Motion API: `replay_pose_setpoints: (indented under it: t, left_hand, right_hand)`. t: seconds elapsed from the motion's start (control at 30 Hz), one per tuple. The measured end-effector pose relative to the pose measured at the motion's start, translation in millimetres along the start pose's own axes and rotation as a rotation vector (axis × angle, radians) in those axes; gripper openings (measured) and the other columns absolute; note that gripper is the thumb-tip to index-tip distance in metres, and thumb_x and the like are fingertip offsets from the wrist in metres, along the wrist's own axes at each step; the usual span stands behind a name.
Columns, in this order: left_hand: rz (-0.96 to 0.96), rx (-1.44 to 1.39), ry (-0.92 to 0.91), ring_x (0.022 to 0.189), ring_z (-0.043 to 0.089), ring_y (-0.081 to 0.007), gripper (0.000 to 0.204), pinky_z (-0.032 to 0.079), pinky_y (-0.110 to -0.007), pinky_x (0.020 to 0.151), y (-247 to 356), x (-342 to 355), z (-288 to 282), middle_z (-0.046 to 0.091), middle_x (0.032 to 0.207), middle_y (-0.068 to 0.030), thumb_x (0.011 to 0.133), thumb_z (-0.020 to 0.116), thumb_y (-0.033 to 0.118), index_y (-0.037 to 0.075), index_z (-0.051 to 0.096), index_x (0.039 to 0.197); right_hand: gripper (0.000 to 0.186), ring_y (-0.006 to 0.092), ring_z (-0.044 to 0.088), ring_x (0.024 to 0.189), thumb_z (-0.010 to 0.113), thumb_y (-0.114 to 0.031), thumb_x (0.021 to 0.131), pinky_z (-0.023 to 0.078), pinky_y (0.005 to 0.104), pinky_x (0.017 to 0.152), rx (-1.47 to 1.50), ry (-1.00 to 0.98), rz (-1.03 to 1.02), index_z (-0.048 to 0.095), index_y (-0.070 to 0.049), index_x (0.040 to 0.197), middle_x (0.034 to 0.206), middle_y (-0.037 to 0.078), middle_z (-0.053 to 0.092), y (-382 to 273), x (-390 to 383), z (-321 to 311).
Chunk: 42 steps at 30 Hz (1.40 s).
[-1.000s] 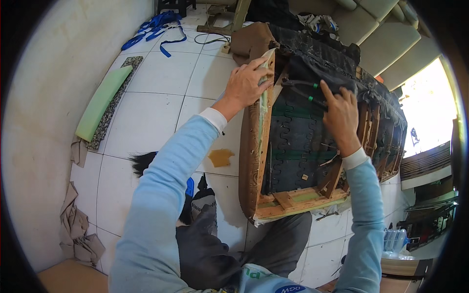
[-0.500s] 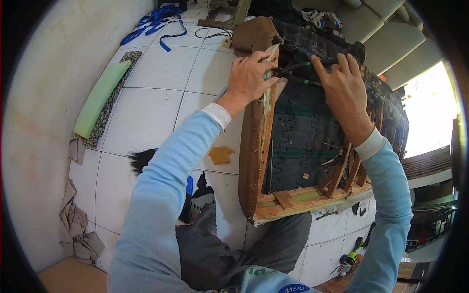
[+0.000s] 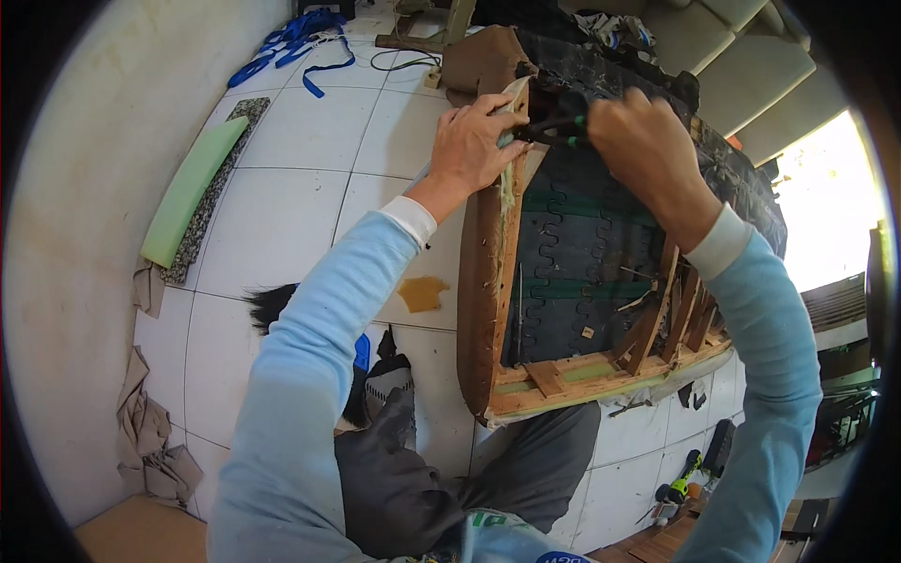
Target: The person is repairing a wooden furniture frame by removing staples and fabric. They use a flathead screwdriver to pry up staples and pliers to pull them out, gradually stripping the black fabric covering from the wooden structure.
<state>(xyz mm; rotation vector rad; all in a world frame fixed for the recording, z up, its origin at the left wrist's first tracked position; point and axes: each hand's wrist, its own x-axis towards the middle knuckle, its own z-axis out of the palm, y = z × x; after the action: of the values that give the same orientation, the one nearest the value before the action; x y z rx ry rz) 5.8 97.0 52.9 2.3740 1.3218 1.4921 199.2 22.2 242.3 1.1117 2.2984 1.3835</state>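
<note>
An upturned sofa (image 3: pixel 477 281) with brown covering stands before me, its wooden frame bare and its wavy springs showing. My left hand (image 3: pixel 469 145) grips the upper part of its left rail, thumb on the inner side and fingers over the top, beside a loose pale flap of cloth (image 3: pixel 516 89). In my right hand (image 3: pixel 646 155) are pliers (image 3: pixel 558 131) with dark handles and green bands. The fingers are closed round the handles, and the jaws point left at the rail by my left thumb. What the jaws bite on is too small to tell.
Strips of green foam (image 3: pixel 192 192) and speckled foam lie along the left wall. Blue straps (image 3: pixel 300 42) are heaped at the far left. A brush with black bristles (image 3: pixel 270 308) is by my left forearm. A green-and-black power tool (image 3: pixel 680 479) lies at the lower right.
My right hand has gone from spread fingers to a closed grip on the pliers' handles, which have come together. My left hand stays at the rail.
</note>
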Motion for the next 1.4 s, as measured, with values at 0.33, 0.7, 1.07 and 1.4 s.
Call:
replay_pose_setpoints:
  t: [0.33,0.7,1.07,1.4]
  left_hand:
    - [0.112,0.11,-0.014,0.124,0.069,-0.0305,0.038,0.046,-0.05,0.113,7,-7,-8,0.063,0.156,-0.0029,0.097,0.082,0.041,0.022,0.082,0.129]
    - [0.034,-0.301,-0.046,0.118,0.07,-0.0342,0.024,0.053,-0.047,0.107,-8,-1,-3,0.063,0.154,-0.0061,0.096,0.084,0.032,0.016,0.084,0.114]
    - [0.031,-0.211,-0.019,0.108,0.068,-0.0313,0.02,0.052,-0.047,0.101,-2,18,-3,0.065,0.133,-0.0057,0.088,0.082,0.021,0.014,0.079,0.107]
    - [0.045,-0.445,0.104,0.121,0.064,-0.0354,0.037,0.053,-0.043,0.106,-18,6,17,0.063,0.135,-0.0157,0.096,0.069,0.008,0.006,0.07,0.133]
  right_hand:
    - [0.048,0.0448,0.077,0.093,0.081,-0.017,0.088,0.062,0.0528,0.082,0.847,-0.373,0.713,0.073,-0.011,0.135,0.096,0.02,0.079,-64,-106,70]
    - [0.081,0.0393,0.075,0.112,0.083,-0.012,0.084,0.056,0.0519,0.104,0.311,-0.005,0.246,0.058,-0.023,0.16,0.104,0.02,0.078,13,-83,70]
    - [0.038,0.0273,0.077,0.08,0.075,-0.019,0.1,0.062,0.04,0.076,1.474,-0.774,0.889,0.071,0.0,0.132,0.091,0.016,0.078,-95,-170,102]
    - [0.07,0.0167,0.072,0.09,0.078,0.003,0.098,0.06,0.0297,0.078,1.79,-0.092,1.078,0.05,0.003,0.162,0.114,0.011,0.073,-146,-103,10]
